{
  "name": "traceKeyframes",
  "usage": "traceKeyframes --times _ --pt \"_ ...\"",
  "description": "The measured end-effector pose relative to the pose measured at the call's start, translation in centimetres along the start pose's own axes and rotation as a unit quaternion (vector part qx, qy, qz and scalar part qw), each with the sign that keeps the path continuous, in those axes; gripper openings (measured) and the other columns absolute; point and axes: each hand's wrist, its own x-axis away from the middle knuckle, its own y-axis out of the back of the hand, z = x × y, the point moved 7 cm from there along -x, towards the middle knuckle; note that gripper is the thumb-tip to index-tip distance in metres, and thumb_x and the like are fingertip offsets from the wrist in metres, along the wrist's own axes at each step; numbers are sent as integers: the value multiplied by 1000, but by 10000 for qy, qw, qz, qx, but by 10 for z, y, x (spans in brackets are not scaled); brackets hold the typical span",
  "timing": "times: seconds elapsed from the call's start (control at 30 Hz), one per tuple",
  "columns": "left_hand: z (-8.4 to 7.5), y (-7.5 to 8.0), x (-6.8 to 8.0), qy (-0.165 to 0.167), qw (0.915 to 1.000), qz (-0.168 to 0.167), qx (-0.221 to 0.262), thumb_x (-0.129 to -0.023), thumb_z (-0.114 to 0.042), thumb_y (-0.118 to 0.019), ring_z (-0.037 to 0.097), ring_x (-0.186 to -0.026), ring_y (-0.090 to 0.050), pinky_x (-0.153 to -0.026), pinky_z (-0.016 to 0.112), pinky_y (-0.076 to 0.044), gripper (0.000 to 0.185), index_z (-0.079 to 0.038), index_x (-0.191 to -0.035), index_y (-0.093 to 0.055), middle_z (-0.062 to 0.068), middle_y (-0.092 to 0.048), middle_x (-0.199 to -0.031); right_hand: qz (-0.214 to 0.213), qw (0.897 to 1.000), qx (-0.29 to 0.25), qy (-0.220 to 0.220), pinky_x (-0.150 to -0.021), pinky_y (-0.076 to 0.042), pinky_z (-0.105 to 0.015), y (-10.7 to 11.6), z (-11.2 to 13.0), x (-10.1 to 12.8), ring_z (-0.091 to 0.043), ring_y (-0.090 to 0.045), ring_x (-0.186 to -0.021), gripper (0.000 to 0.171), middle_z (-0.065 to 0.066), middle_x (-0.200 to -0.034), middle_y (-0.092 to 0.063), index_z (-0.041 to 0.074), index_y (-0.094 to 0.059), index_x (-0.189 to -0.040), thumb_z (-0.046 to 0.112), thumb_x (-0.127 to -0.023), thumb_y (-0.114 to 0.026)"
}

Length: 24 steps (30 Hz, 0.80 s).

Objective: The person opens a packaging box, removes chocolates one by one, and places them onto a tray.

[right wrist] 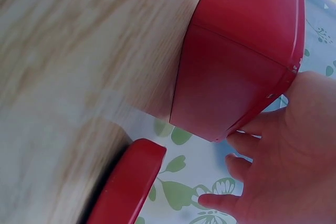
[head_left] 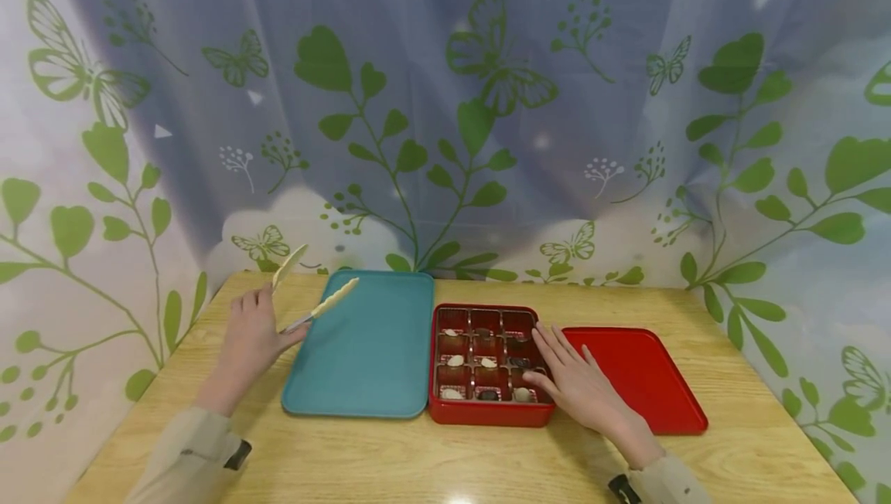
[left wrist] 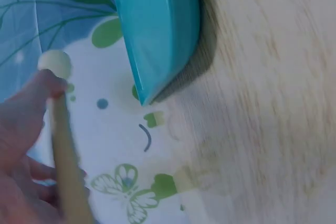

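My left hand [head_left: 252, 332] grips a pair of tongs [head_left: 336, 297] with cream-coloured tips, spread apart over the left side of the teal tray [head_left: 358, 357]. In the left wrist view, thumb and fingers lie along one cream arm of the tongs [left wrist: 67, 156]. With its fingers extended, my right hand [head_left: 579, 382] rests on the right rim of a red box [head_left: 490, 414]. Inside that box, a divided insert holds small white and dark pieces, among them a dark piece [head_left: 489, 395] in the front row. The right wrist view has the fingertips at the box's upper edge.
A flat red lid [head_left: 636, 380] lies right of the box, partly behind my right hand. Tray, box and lid sit side by side on a wooden table [head_left: 376, 461]. Behind the table hangs a leaf-and-butterfly patterned curtain [head_left: 431, 202].
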Motion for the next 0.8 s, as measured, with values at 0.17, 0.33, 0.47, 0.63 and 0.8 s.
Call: traceKeyframes --times 0.17,0.33,0.47,0.63,0.8 --pt "-19 0 -3 -222 9997 -33 -5 -85 -40 -76 53 -113 -51 -80 60 -54 85 14 -141 -44 35 -53 -123 -18 10000 17 8 -116 -16 -71 0 0 0 -37 -17 -154 81 -12 -168 -15 6 -23 -161 54 -102 -51" --pt "-40 5 -4 -531 9979 -378 11 -92 -50 -62 47 -111 -56 -71 55 -57 78 11 -139 -51 31 -58 -121 -10 10000 1 8 -116 -16 -72 0 1 0 -38 -17 -154 81 -13 -168 -17 5 -24 -161 54 -102 -50" --pt "-56 9 -5 -878 9942 -612 -50 -95 -76 -38 44 -108 -60 -70 51 -58 97 9 -137 -55 28 -62 -118 -25 10000 -34 6 -116 -16 -72 0 1 0 -37 -17 -154 81 -14 -168 -19 5 -24 -161 54 -102 -51" --pt "-75 11 -8 -1401 9866 -766 -338 -90 -84 -14 41 -108 -61 -83 50 -57 112 9 -137 -55 26 -63 -118 -9 10000 3 15 -116 -16 -72 0 0 0 -38 -17 -154 80 -13 -168 -17 6 -24 -161 54 -102 -50" --pt "-93 11 -9 -2102 9683 -1056 -837 -93 -80 -8 38 -103 -63 -79 47 -57 109 7 -137 -56 23 -65 -115 12 10000 -28 -8 -116 -15 -71 0 0 0 -36 -16 -154 81 -11 -169 -15 7 -23 -162 54 -102 -50"
